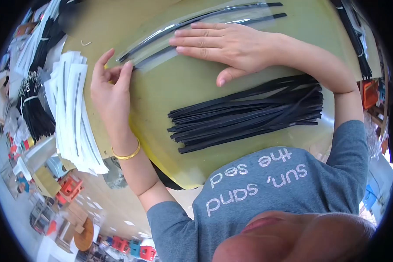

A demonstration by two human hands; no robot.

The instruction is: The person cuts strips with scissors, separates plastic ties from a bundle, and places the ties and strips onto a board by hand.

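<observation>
Two long black strips, an upper strip [185, 22] and a lower strip [155, 55], lie with clear plastic film [231, 15] on the yellowish table mat [148, 100]. My right hand [231, 47] rests palm down across the film and the lower strip, fingers stretched out and thumb apart. At the left ends of the strips is my left hand [112, 85]. Its thumb tip touches the lower strip's end, the index finger points away, and the other fingers are curled and partly hidden. Nearer my body lies a loose pile of black strips [244, 114].
White strips [70, 109] are stacked at the table's left side. Beyond them sit a tied black bundle [36, 111] and more strips with plastic. Another black bundle [353, 39] lies at the far right. Red stools [70, 187] stand on the floor below left.
</observation>
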